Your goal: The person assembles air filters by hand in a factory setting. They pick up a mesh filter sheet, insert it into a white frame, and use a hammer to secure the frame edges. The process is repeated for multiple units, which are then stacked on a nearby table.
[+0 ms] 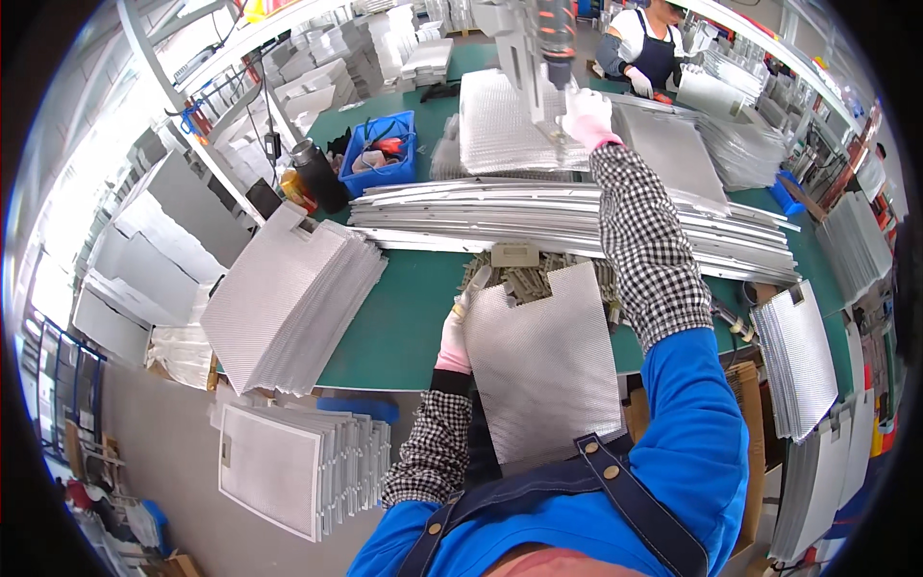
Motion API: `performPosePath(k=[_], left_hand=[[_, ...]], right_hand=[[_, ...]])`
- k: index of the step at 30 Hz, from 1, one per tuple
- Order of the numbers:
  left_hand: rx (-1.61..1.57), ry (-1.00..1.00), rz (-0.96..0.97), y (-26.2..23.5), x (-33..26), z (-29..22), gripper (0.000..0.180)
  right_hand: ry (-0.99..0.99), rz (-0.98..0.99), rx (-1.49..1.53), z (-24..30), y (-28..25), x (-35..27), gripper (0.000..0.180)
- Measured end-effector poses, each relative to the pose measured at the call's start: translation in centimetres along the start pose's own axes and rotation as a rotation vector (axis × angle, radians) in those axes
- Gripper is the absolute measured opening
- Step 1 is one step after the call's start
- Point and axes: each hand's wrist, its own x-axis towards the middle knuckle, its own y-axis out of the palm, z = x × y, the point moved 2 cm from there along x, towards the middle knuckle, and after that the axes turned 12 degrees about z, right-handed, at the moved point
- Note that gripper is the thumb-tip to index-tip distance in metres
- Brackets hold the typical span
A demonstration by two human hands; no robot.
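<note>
A silver mesh sheet [548,370] is held at the near edge of the green surface [404,327], overhanging toward the body. Its left edge is pinched by the fingers [461,306] of the left hand [455,337], gloved white and pink, the checked sleeve bent up from below. Just beyond the sheet, small grey metal clips [524,274] lie heaped beside long aluminium strips [577,221]. The right hand [586,117] is stretched far forward, its fingers closed round the hanging power screwdriver [556,43]. Farther left, a blue bin [383,149] is seen holding cables and red-handled tools.
</note>
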Motion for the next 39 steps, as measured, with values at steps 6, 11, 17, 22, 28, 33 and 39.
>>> performPosePath(k=[6, 11, 17, 22, 28, 33, 39], left_hand=[[0.018, -0.015, -0.074, -0.4, 0.3, 0.2, 0.076], [-0.039, -0.036, -0.038, -1.1, 0.2, 0.5, 0.077], [0.064, 0.02, -0.077, -0.8, 0.2, 0.0, 0.075], [-0.015, 0.007, 0.005, -0.5, 0.2, -0.1, 0.072], [-0.08, -0.03, -0.114, -2.9, 0.1, 0.5, 0.067], [-0.539, -0.102, 0.118, -7.0, 0.0, 1.9, 0.071], [-0.239, -0.041, -0.133, -1.0, 0.5, 0.3, 0.086]], right_hand=[[-0.05, -0.114, -0.119, -1.2, 1.7, -2.0, 0.055], [-0.064, -0.102, -0.009, -2.7, 1.9, -4.1, 0.056], [-0.067, -0.095, 0.064, -3.2, 3.2, -4.7, 0.056], [-0.04, -0.173, 0.417, -6.2, 4.4, -4.0, 0.057], [-0.152, 0.093, 1.749, -7.7, 9.8, -10.8, 0.058], [-0.058, 0.58, 1.748, -1.7, 4.4, -33.6, 0.051], [0.171, 0.714, 1.77, -4.0, 6.6, -43.9, 0.039]])
